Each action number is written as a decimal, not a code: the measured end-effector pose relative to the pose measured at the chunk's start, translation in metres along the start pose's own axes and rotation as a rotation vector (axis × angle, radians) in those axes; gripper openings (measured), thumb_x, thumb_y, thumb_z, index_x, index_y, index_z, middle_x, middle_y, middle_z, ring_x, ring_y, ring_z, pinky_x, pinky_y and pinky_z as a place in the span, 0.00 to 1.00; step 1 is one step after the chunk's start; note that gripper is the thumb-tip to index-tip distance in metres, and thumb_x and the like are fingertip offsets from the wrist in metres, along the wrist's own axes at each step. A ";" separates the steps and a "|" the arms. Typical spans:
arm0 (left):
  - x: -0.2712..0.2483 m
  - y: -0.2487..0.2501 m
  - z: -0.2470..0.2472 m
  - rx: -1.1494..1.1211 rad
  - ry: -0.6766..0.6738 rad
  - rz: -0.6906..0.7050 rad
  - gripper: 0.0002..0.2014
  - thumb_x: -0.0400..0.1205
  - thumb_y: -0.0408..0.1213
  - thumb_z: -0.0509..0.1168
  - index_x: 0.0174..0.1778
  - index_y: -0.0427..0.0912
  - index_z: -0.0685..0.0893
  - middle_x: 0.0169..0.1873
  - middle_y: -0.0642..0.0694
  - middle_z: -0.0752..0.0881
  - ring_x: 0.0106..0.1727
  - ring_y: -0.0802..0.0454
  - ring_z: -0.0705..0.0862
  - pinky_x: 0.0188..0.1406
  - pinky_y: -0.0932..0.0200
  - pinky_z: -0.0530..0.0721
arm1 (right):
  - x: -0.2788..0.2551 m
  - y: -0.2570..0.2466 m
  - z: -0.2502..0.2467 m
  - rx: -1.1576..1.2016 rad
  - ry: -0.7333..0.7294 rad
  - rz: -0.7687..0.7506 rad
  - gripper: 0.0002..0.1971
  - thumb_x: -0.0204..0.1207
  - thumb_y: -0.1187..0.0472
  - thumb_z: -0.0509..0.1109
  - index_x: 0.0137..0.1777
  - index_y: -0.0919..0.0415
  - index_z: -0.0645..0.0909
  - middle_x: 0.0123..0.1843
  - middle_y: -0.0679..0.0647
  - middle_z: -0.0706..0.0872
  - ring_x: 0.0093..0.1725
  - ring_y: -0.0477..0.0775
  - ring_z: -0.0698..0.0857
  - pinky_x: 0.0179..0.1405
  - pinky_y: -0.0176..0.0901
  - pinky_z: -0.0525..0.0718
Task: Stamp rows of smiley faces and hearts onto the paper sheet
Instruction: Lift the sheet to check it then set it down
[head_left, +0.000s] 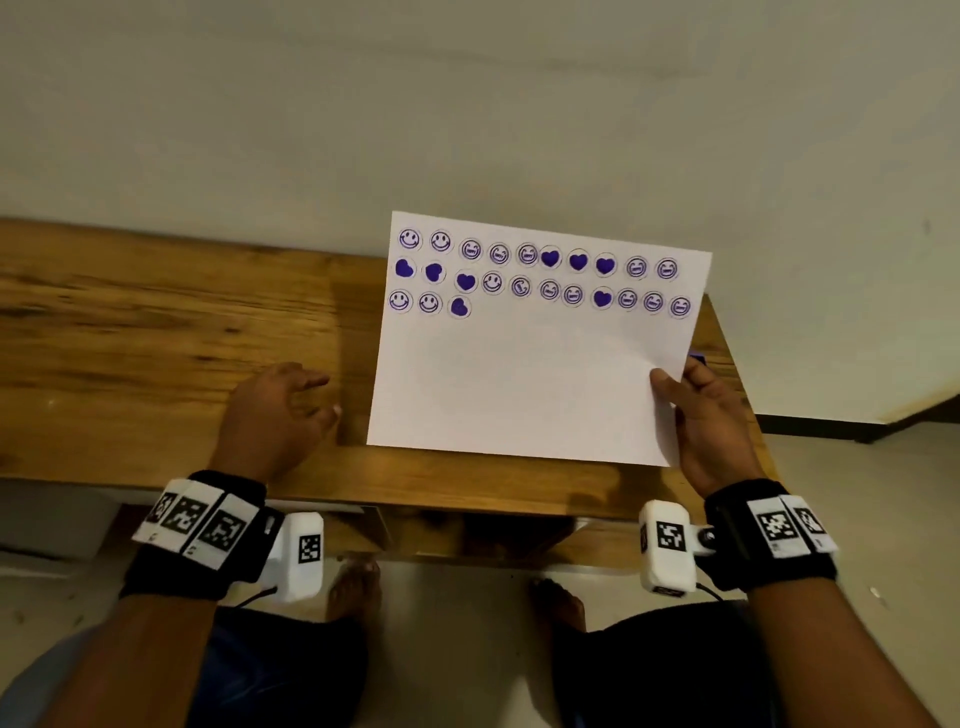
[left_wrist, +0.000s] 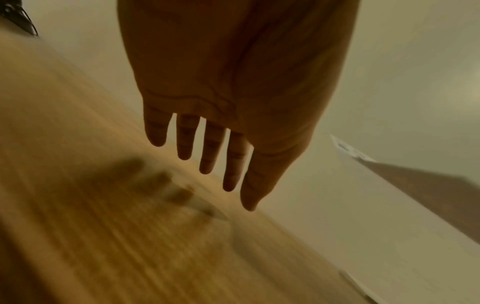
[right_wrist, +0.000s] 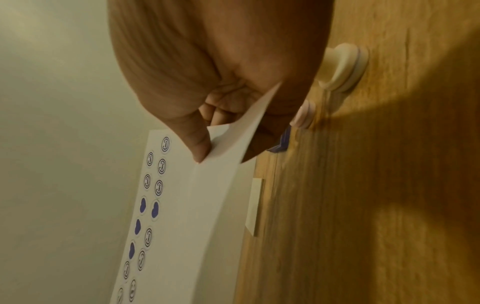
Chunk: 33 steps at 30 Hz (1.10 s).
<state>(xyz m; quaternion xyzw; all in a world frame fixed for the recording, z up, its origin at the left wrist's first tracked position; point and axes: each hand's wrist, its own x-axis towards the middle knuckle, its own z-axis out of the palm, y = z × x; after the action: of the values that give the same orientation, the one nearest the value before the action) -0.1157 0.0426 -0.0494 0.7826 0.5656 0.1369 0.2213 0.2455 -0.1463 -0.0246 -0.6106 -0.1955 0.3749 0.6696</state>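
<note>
A white paper sheet (head_left: 519, 374) is lifted off the wooden table (head_left: 156, 322) and tilted up toward the wall. Its upper part carries three rows of purple smiley faces and hearts (head_left: 550, 258); the third row has a gap in the middle. My right hand (head_left: 696, 415) pinches the sheet's lower right edge, thumb on top (right_wrist: 200, 144) and fingers beneath. The sheet (right_wrist: 182, 205) bends at the grip. My left hand (head_left: 280, 410) hovers above the table left of the sheet, fingers (left_wrist: 207, 148) spread and straight, holding nothing. The sheet's edge (left_wrist: 389, 216) lies to its right.
Two white round stamps (right_wrist: 342, 67) (right_wrist: 303, 115) and a blue object (right_wrist: 280, 144) sit on the table by my right hand. The blue object (head_left: 697, 358) peeks out behind the sheet. A small white slip (right_wrist: 255, 205) lies under the sheet. The wall stands directly behind the table.
</note>
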 end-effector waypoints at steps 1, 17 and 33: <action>0.000 -0.002 0.003 0.006 -0.017 0.006 0.23 0.71 0.39 0.78 0.62 0.41 0.87 0.68 0.37 0.81 0.68 0.37 0.79 0.70 0.45 0.74 | 0.000 0.000 -0.001 0.003 -0.011 0.000 0.21 0.69 0.58 0.75 0.64 0.55 0.83 0.60 0.49 0.92 0.53 0.50 0.92 0.46 0.40 0.89; 0.006 -0.002 0.008 0.064 -0.042 0.014 0.27 0.69 0.43 0.79 0.65 0.46 0.85 0.67 0.39 0.81 0.66 0.37 0.79 0.67 0.39 0.78 | -0.006 0.003 0.006 0.011 -0.028 0.041 0.17 0.81 0.68 0.68 0.68 0.59 0.82 0.60 0.50 0.92 0.53 0.48 0.92 0.44 0.38 0.89; -0.004 0.019 0.019 -0.047 0.201 0.217 0.15 0.72 0.35 0.73 0.55 0.41 0.89 0.50 0.39 0.88 0.49 0.38 0.85 0.46 0.43 0.85 | -0.007 0.041 0.021 -0.637 0.172 0.044 0.20 0.76 0.58 0.78 0.67 0.61 0.84 0.61 0.54 0.90 0.55 0.52 0.90 0.57 0.57 0.89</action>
<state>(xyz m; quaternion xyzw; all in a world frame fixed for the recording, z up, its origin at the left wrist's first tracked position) -0.0925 0.0303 -0.0566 0.8159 0.4938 0.2510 0.1657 0.2151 -0.1386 -0.0586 -0.8228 -0.2327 0.2563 0.4507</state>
